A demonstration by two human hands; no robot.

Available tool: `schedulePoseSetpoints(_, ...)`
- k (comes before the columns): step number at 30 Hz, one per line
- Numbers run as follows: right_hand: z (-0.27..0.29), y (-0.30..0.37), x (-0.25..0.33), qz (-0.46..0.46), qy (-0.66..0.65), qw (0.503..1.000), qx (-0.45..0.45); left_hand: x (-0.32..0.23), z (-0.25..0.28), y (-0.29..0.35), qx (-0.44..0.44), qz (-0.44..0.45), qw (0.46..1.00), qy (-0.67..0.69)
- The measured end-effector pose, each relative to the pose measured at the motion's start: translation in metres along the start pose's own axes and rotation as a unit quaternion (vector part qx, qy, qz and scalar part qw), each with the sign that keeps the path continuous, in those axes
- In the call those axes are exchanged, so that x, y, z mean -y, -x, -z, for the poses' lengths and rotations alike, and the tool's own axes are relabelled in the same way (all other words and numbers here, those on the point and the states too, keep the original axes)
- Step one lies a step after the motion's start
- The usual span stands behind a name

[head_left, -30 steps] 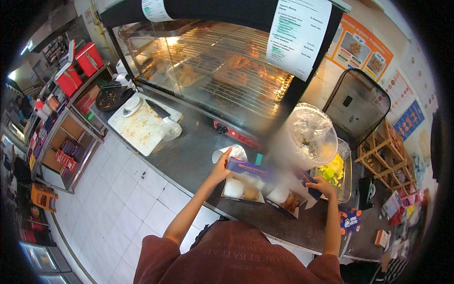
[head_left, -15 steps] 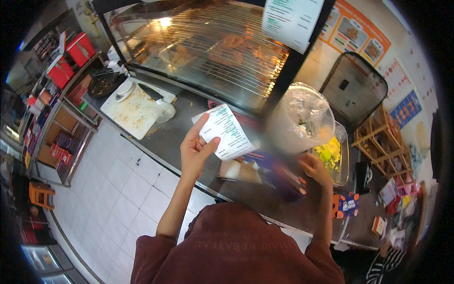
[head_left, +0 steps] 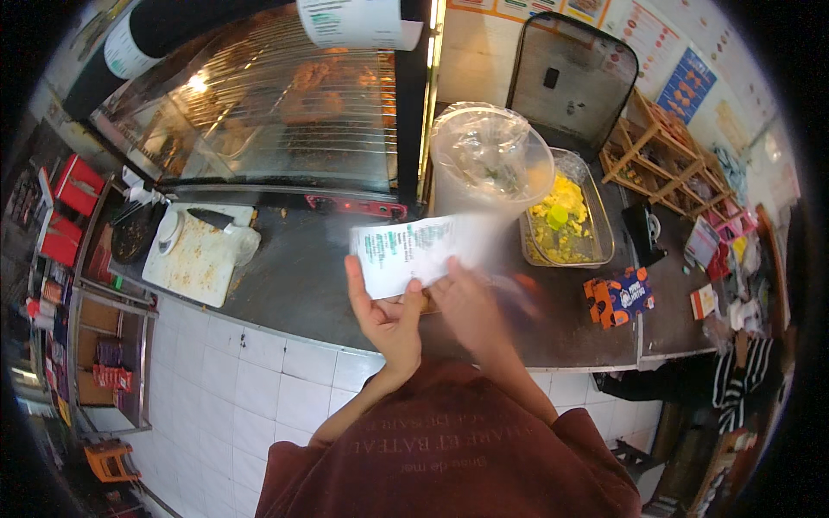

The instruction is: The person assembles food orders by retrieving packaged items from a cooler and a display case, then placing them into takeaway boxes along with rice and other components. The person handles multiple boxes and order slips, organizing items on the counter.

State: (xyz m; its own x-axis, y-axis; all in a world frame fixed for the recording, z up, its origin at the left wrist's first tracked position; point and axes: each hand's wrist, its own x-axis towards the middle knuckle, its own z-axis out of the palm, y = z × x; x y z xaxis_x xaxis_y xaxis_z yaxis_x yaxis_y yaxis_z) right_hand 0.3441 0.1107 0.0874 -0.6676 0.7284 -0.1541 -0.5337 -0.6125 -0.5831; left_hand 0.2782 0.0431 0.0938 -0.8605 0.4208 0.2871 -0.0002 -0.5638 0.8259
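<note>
My left hand [head_left: 393,324] pinches a white paper receipt [head_left: 399,250] between thumb and fingers, above the front of the dark counter. Green-marked lines of print cover the slip, whose right end is blurred. Close to its lower right part is my right hand [head_left: 475,315]. That hand is smeared by motion, and whether it grips the paper is unclear. Beyond the right hand shows a blurred purple and orange box [head_left: 518,295], partly hidden by the hands. A translucent plastic bucket [head_left: 449,188] lined with a clear bag stands behind them.
A lit glass display case [head_left: 259,121] with fried food stands at the back. To the left lie a white cutting board [head_left: 194,268] and a knife [head_left: 210,217]. On the right are a metal tray [head_left: 570,261] of yellow food, folded cartons [head_left: 622,298] and a wooden rack [head_left: 656,151].
My right hand has moved left from beside the bucket to the receipt. The receipt now lies more crosswise in my left hand. The whole view has turned.
</note>
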Motion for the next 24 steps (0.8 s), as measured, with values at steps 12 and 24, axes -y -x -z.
schedulePoseSetpoints(12, -0.005, 0.004, 0.099, 0.124, 0.418, 0.900, 0.004, -0.010, 0.025, -0.074, 0.325, 0.036, 0.943, 0.067)
schedulePoseSetpoints(24, -0.008, -0.101, 0.144, 0.125, 0.581, 0.804, 0.025, 0.005, 0.026, -0.079, 0.314, 0.183, 0.931, -0.024)
